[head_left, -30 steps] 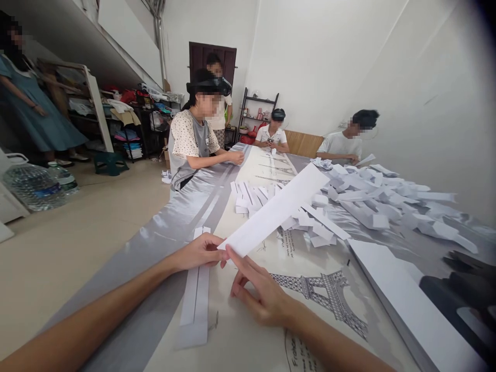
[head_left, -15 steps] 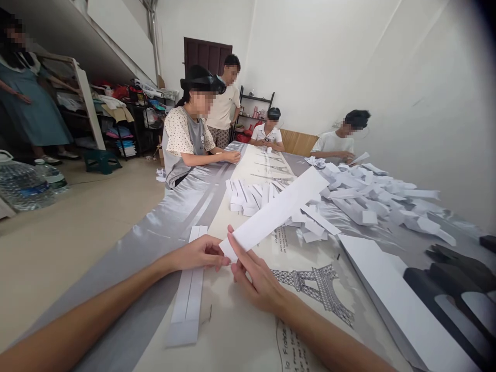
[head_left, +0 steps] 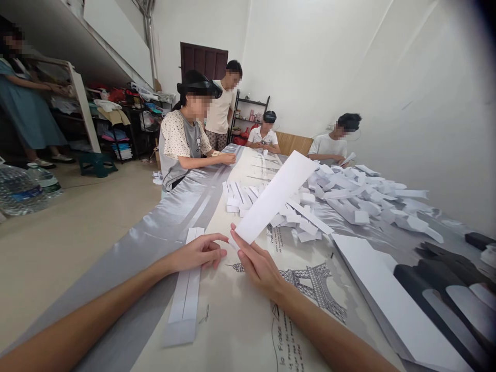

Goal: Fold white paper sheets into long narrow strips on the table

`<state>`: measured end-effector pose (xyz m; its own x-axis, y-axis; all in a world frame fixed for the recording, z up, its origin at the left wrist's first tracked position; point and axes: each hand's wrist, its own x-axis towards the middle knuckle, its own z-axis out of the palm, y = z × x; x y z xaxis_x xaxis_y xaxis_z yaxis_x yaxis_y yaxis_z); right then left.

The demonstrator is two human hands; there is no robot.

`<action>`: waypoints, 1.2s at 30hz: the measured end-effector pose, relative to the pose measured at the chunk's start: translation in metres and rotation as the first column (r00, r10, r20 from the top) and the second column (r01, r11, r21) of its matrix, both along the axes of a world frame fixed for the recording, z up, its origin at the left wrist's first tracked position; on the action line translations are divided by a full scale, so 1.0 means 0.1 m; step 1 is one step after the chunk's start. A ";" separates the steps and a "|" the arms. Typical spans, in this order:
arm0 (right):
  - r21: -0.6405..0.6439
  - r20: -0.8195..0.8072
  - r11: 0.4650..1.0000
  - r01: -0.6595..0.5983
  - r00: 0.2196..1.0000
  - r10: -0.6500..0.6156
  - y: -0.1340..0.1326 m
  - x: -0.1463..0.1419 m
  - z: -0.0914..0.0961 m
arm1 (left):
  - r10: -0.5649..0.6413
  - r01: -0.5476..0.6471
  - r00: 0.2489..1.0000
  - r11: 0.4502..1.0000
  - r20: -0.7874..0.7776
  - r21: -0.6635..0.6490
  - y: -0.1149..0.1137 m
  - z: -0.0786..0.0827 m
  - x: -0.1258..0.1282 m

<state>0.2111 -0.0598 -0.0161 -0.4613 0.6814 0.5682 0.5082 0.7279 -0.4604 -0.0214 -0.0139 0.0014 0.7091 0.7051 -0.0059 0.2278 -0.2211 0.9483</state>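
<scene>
A long, flat white paper strip [head_left: 277, 194] slants up and away over the table, its lower end gripped between the thumb and fingers of my right hand [head_left: 259, 266]. Close to that lower end is my left hand [head_left: 201, 254], index finger stretched out and the other fingers loosely bent, with nothing visible in it. Whether its fingertip touches the paper I cannot tell. Beneath my left wrist lies a folded white paper piece [head_left: 181, 305] with a dark lengthwise seam, partly covered by the hand.
A bundle of folded strips [head_left: 234, 199] lies ahead, beside a large heap of white paper pieces [head_left: 360, 191]. Large white sheets [head_left: 380, 279] and dark objects [head_left: 437, 279] occupy the right side. Several people are around the table, one person [head_left: 186, 139] at its left edge.
My left hand has let go of the strip's lower end, and its index finger has straightened. The strip, in my right hand, now points more steeply upward. The view has shifted slightly.
</scene>
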 end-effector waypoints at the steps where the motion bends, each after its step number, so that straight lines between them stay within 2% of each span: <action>1: 0.006 -0.047 1.000 -0.010 0.999 0.010 0.01 0.01 -0.01 | -0.001 0.001 1.000 1.000 0.000 0.005 0.00 0.00 0.00; 6: 0.022 -0.194 1.000 0.000 0.981 0.005 0.05 0.02 -0.07 | -0.029 0.029 1.000 0.999 0.011 0.025 0.00 -0.06 -0.02; 9: 0.011 -0.197 0.998 -0.058 0.979 0.059 0.05 0.02 -0.09 | 0.100 -0.112 0.983 0.991 0.151 0.078 -0.01 -0.06 -0.03; 11: 0.010 -0.173 0.993 -0.122 0.977 0.121 0.04 0.02 -0.09 | 0.196 -0.251 0.937 0.954 0.289 0.166 -0.02 -0.02 -0.01; 13: 0.004 -0.137 0.983 -0.185 0.973 0.184 0.02 0.02 -0.09 | 0.194 -0.292 0.910 0.928 0.366 0.233 -0.04 0.05 0.03; 14: -0.004 -0.128 0.979 -0.202 0.971 0.200 0.02 0.02 -0.09 | 0.164 -0.264 0.913 0.936 0.375 0.234 -0.07 0.09 0.05; 17: -0.031 -0.141 0.980 -0.198 0.971 0.192 0.02 0.01 -0.07 | 0.188 -0.250 0.903 0.961 0.385 0.118 -0.16 0.16 0.14; 21: -0.059 -0.146 0.977 -0.205 0.970 0.195 0.00 -0.01 -0.02 | 0.229 -0.246 0.883 0.969 0.410 -0.011 -0.27 0.17 0.22; 26: -0.093 -0.142 0.965 -0.246 0.962 0.232 -0.03 -0.02 -0.01 | 0.341 -0.338 0.862 0.938 0.374 -0.076 -0.25 0.16 0.18; 32: -0.122 -0.368 0.944 -0.307 0.897 0.244 0.04 -0.05 -0.11 | 0.466 -0.473 0.791 0.877 0.396 -0.086 -0.07 0.15 0.05; 36: -0.150 -0.416 0.936 -0.318 0.879 0.232 0.05 -0.08 -0.11 | 0.394 -0.409 0.838 0.911 0.376 -0.044 -0.02 0.12 -0.02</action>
<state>0.2034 -0.0546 -0.0276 -0.4205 0.6809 0.5997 0.0518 0.6779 -0.7334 -0.0234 -0.0157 0.0135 0.3081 0.9231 0.2301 -0.0606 -0.2223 0.9731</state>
